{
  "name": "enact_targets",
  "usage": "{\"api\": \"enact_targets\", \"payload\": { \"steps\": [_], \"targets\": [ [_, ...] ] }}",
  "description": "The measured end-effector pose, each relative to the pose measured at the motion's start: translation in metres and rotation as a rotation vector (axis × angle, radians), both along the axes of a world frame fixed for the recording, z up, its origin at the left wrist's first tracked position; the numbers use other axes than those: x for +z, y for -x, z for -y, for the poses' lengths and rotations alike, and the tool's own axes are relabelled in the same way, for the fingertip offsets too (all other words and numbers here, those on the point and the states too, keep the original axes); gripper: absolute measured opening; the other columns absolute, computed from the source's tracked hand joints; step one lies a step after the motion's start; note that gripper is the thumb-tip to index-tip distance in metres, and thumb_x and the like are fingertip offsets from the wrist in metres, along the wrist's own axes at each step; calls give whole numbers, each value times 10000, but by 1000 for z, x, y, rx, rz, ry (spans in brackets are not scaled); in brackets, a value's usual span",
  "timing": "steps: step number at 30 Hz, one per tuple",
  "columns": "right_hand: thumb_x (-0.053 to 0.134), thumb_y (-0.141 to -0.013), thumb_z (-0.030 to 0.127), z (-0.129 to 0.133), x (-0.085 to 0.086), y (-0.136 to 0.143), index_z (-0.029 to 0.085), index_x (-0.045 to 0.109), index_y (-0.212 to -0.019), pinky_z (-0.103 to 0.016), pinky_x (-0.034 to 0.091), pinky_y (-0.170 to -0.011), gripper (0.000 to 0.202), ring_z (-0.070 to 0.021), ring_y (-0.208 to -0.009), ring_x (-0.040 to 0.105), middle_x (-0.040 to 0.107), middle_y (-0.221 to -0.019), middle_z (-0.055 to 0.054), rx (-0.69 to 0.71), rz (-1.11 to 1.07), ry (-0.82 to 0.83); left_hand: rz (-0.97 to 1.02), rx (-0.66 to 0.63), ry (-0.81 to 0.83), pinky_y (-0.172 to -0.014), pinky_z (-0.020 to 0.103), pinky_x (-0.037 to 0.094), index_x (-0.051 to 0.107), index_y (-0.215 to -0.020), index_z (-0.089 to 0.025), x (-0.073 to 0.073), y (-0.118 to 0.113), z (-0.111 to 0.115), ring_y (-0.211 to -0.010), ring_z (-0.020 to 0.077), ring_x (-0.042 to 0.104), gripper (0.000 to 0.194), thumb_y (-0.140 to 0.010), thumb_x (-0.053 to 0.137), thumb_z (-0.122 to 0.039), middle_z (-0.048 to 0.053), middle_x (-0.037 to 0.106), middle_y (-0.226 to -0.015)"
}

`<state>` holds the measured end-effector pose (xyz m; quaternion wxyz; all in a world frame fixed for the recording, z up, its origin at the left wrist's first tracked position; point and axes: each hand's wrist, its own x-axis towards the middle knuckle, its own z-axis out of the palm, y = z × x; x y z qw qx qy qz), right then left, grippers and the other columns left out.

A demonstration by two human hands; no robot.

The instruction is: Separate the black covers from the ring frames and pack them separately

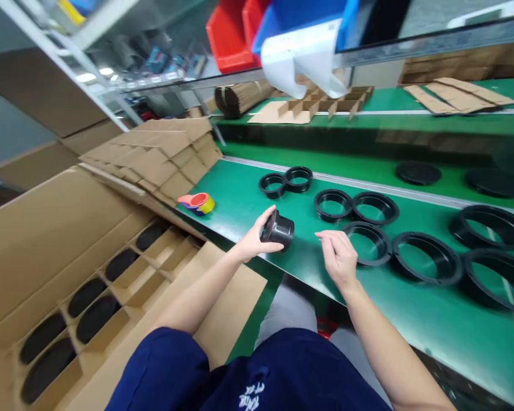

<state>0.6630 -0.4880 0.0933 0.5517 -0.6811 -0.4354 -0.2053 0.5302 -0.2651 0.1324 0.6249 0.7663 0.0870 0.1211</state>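
Observation:
My left hand grips a small black plastic cup with a wide rim, tilted on its side above the green work surface. To its right is my right hand, its fingers curled together over the surface; whether anything sits inside them is hidden. Just beyond that hand lies a black ring. More black rings of several sizes stand on the green surface, among them a pair of smaller ones farther back and a larger one to the right.
At lower left, an open cardboard box with dividers holds several black round pieces. Folded cardboard dividers are stacked behind it. A tape roll lies near the left edge. Red bins and a blue bin stand on the shelf above.

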Motion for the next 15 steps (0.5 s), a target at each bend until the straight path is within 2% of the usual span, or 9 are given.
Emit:
{"api": "enact_targets", "payload": {
  "steps": [3, 6, 9, 10, 12, 13, 15],
  "targets": [
    [508, -1012, 279, 3, -6, 8, 205, 758, -925, -411, 553, -852, 275, -243, -880, 707, 756, -905, -80, 23, 16, 44, 91, 104, 72, -1201, 553, 340, 358, -1579, -361, -2, 49, 5, -1398, 373, 477, 1066, -665, 907, -360, 112, 427, -1565],
    [520, -1008, 323, 7, -7, 14, 196, 766, -908, -411, 545, -860, 294, -262, -865, 714, 756, -880, -88, -20, 16, 97, 191, 199, -114, -1261, 541, 212, 502, -1506, -309, 3, 106, 7, -1484, 396, 351, 1000, -604, 931, -357, 108, 398, -1593],
    [491, -1019, 362, 6, -6, 16, 189, 774, -932, -423, 530, -853, 343, -293, -881, 716, 754, -877, -98, -53, -9, 172, 183, 339, -331, -1265, 530, 192, 510, -1502, -314, 9, 166, -7, -1501, 397, 307, 941, -648, 894, -403, 98, 379, -1609],
    [484, -1022, 370, 6, -6, 17, 189, 774, -935, -422, 526, -842, 353, -299, -883, 716, 754, -879, -100, -45, -12, 195, 166, 430, -384, -1258, 527, 208, 488, -1516, -324, 10, 186, -17, -1488, 392, 327, 930, -675, 873, -425, 93, 385, -1604],
    [484, -1023, 382, 5, -8, 20, 192, 771, -925, -417, 522, -820, 358, -301, -872, 716, 753, -876, -96, -14, -5, 224, 72, 714, -494, -1244, 527, 231, 436, -1546, -330, 6, 220, -49, -1456, 386, 359, 938, -708, 839, -460, 94, 396, -1584],
    [486, -1022, 384, 5, -9, 21, 196, 768, -917, -414, 523, -811, 355, -297, -862, 717, 753, -872, -92, 3, 7, 230, -22, 896, -550, -1234, 540, 236, 416, -1556, -324, 2, 234, -69, -1448, 394, 353, 953, -711, 832, -477, 106, 392, -1576],
    [493, -1020, 379, 5, -11, 22, 206, 763, -910, -409, 524, -797, 338, -290, -840, 718, 752, -866, -80, 28, 42, 237, -340, 1219, -624, -1197, 606, 242, 407, -1562, -306, -11, 257, -112, -1455, 452, 289, 985, -702, 836, -525, 161, 334, -1591]
  ]
}}
